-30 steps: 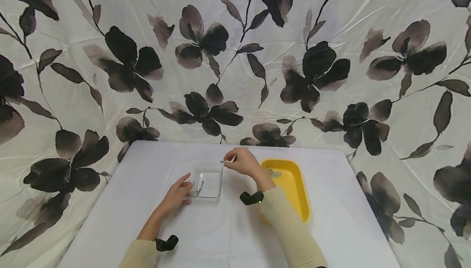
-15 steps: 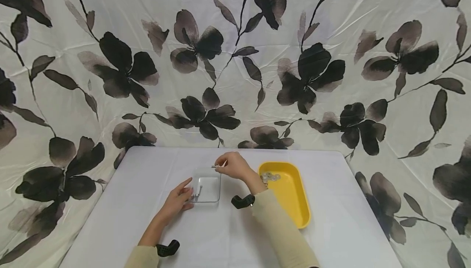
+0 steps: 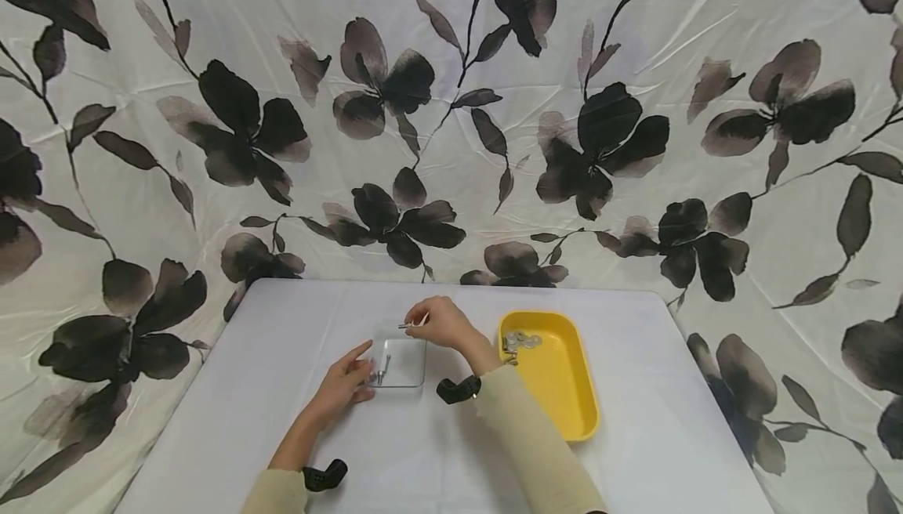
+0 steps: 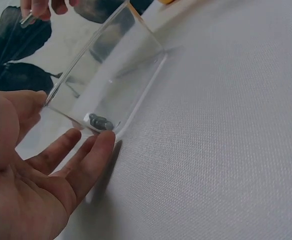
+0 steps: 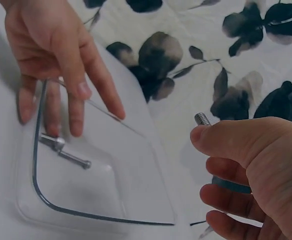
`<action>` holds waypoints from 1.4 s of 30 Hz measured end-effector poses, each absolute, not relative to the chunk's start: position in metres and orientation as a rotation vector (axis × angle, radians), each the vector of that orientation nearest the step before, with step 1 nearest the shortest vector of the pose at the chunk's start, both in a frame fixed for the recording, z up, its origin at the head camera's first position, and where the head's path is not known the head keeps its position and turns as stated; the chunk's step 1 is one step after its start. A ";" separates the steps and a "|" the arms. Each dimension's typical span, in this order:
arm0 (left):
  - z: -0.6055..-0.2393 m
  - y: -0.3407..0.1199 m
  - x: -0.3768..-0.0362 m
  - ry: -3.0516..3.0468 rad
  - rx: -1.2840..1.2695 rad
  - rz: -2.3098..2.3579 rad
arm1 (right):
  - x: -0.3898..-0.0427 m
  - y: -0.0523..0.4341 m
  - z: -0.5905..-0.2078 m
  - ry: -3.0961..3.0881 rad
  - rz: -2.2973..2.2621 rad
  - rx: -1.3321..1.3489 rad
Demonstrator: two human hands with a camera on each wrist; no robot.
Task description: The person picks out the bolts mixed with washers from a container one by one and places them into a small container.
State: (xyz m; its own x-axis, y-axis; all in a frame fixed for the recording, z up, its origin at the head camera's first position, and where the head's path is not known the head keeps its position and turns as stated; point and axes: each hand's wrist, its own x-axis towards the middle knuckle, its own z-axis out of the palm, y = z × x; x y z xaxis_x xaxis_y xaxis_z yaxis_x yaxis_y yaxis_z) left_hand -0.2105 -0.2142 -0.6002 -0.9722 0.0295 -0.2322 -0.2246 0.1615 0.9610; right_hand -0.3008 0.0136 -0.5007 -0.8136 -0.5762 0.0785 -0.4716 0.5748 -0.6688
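A clear square box [image 3: 402,386] stands on the table, its fingers-side wall facing my left hand [image 3: 342,383]. Those fingers, mostly straight, rest against the wall and reach the rim in the left wrist view. Metal bolts [image 5: 68,151] lie inside the box, near the wall by the left hand. Between thumb and fingers, my right hand [image 3: 440,324] pinches another bolt [image 5: 201,119]; its threaded end sticks out while the rest is hidden in the grip. In the head view this hand is above the far edge of the box.
To the right, a yellow tray [image 3: 564,389] holds several washers [image 3: 522,339] and some metal bolts [image 3: 509,351] at its far left corner. The table [image 3: 437,459] has a white cloth, and a flower-printed curtain [image 3: 494,146] hangs behind its far edge.
My right hand has moved left with the bolt, from beside the far right corner of the box to above its far edge. My left hand stays at the box wall.
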 end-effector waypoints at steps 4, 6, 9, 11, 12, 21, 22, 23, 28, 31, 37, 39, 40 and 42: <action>-0.603 -0.214 -0.210 2.220 -0.200 1.917 | -0.298 0.009 -0.506 2.641 -1.057 -0.890; -0.603 -0.214 -0.210 2.213 -0.197 1.923 | -0.296 0.006 -0.507 2.637 -1.050 -0.900; -0.603 -0.214 -0.209 2.215 -0.189 1.926 | -0.294 0.003 -0.510 2.643 -1.017 -0.919; -0.602 -0.214 -0.209 2.214 -0.189 1.926 | -0.293 0.001 -0.511 2.647 -0.991 -0.926; -0.602 -0.215 -0.209 2.216 -0.186 1.925 | -0.293 0.000 -0.512 2.648 -0.980 -0.926; -0.602 -0.213 -0.211 2.221 -0.193 1.919 | -0.294 0.007 -0.513 2.631 -0.966 -0.919; -0.602 -0.213 -0.211 2.222 -0.192 1.919 | -0.294 0.008 -0.512 2.629 -0.963 -0.919; -0.602 -0.213 -0.211 2.226 -0.187 1.924 | -0.294 0.010 -0.512 2.628 -0.963 -0.921; -0.597 -0.208 -0.210 2.476 -0.106 1.842 | -0.293 0.020 -0.507 2.648 -0.958 -0.906; -0.586 -0.200 -0.210 2.695 -0.015 1.748 | -0.292 0.030 -0.507 2.670 -0.952 -0.890; -0.563 -0.182 -0.208 3.019 0.155 1.541 | -0.292 0.051 -0.506 2.670 -0.999 -0.888; -0.555 -0.175 -0.206 3.100 0.172 1.472 | -0.293 0.058 -0.506 2.684 -0.994 -0.897; -0.552 -0.171 -0.206 3.130 0.174 1.443 | -0.293 0.062 -0.505 2.690 -0.993 -0.900; -0.546 -0.163 -0.205 3.122 0.206 1.436 | -0.294 0.070 -0.504 2.712 -0.984 -0.896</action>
State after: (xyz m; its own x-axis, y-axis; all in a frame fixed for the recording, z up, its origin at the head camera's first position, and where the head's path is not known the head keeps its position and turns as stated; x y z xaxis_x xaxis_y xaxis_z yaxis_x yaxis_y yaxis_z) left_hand -0.2049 -0.1631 -0.5460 -0.9480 -0.0174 0.3178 0.2300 0.6527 0.7219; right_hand -0.2941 0.0697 -0.5041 -0.8175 -0.5696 0.0850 -0.4915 0.6132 -0.6184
